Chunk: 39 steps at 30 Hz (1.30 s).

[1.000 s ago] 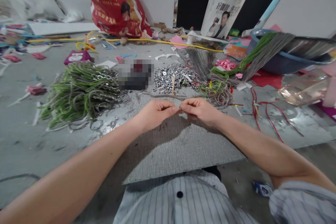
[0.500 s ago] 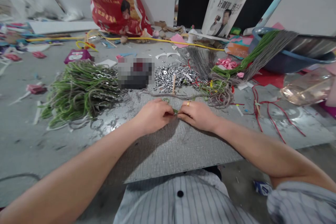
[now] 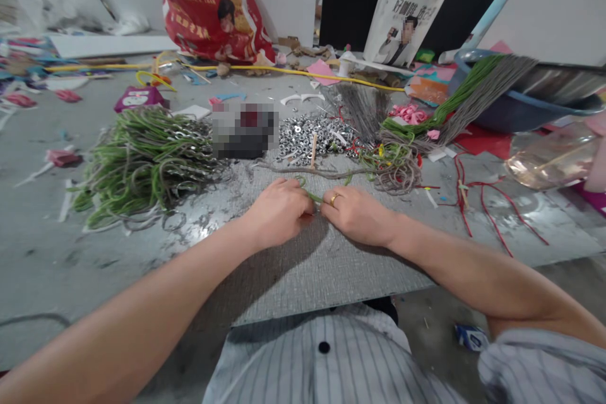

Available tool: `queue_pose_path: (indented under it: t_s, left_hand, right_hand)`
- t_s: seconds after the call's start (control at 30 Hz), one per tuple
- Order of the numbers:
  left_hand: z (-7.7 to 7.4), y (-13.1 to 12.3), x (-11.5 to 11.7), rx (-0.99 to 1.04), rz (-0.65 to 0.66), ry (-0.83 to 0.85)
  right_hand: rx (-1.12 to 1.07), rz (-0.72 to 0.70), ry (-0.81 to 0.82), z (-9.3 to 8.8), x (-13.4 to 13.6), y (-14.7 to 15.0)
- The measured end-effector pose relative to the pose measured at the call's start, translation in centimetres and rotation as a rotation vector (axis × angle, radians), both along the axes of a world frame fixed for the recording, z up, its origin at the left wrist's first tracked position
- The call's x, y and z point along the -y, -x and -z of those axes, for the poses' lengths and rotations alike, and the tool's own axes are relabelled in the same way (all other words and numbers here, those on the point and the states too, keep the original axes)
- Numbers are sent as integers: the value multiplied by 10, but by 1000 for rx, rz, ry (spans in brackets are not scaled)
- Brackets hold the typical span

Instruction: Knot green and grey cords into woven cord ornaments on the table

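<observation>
A green cord (image 3: 312,196) runs between my two hands, low over the front of the grey table. My left hand (image 3: 280,213) is closed on it, fingers curled down so the tips are hidden. My right hand (image 3: 356,213), with a ring on one finger, pinches the cord just to the right. Green ends of it loop out behind both hands. Beyond them, a grey cord (image 3: 326,174) lies across the table in front of a pile of small metal nuts or rings (image 3: 303,137) and a thin wooden stick (image 3: 313,150).
At left lies a heap of green and grey cords (image 3: 142,167) with metal pieces. Tangled cords (image 3: 400,173) and red cords (image 3: 492,196) lie at right. A blue basin (image 3: 497,107) has long strands over its rim. Behind stand a red bag (image 3: 208,12) and a white bag (image 3: 402,9).
My hands have turned slightly, the right knuckles rolling forward. More of the green cord now shows between and behind them.
</observation>
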<state>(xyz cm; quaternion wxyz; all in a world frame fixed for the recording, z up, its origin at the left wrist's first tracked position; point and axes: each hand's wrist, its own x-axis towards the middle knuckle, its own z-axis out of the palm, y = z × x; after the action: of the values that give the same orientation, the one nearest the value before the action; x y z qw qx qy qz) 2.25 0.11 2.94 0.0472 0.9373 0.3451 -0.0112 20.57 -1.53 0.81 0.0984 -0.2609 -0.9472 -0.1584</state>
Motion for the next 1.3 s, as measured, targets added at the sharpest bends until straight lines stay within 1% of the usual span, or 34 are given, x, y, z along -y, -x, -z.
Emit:
queue_pose_path:
  t_s: [0.1,0.2,0.27,0.37,0.43,0.53,0.6,0.7,0.73,0.8,0.9,0.97,1.07,1.2,1.27,1.3]
  left_hand:
    - [0,0,0,0,26,-11]
    - [-1,0,0,-19,37,-12]
    - [-1,0,0,-12,35,4]
    - [-2,3,-1,104,8,49]
    - [-2,5,-2,258,-70,110]
    - [-2,7,-5,543,-297,278]
    - [-1,7,-5,713,-410,485]
    - [0,3,-4,874,-459,835]
    - [0,2,-3,900,-467,905]
    - [1,0,-1,916,-478,962]
    - [2,0,-1,911,-474,944]
    - [2,0,-1,908,-483,889]
    - [1,0,-1,860,-484,778]
    - [-2,-2,2,798,-485,694]
    - [-2,-2,3,765,-475,648]
    - [-2,-3,3,744,-463,621]
  right_hand:
    - [26,-14,-3,1,1,-1]
    - [6,-32,-8,3,1,-2]
    - [-16,-21,-1,4,-1,-3]
    - [-67,7,5,3,-5,-6]
    - [-136,33,-13,1,-6,-9]
    - [-268,96,-46,-4,-6,-12]
    - [-325,129,-41,-7,-5,-14]
    - [-375,153,3,-10,-4,-15]
    - [-388,152,21,-11,-5,-15]
    - [-407,132,71,-10,-6,-15]
    - [-461,100,187,-7,-10,-17]
    - [-568,106,300,-4,-12,-16]
    - [-758,183,567,-2,-12,-13]
    - [-888,300,991,-3,-9,-4]
    - [-927,322,1128,-4,-8,-2]
    - [-945,331,1162,-5,-8,-1]
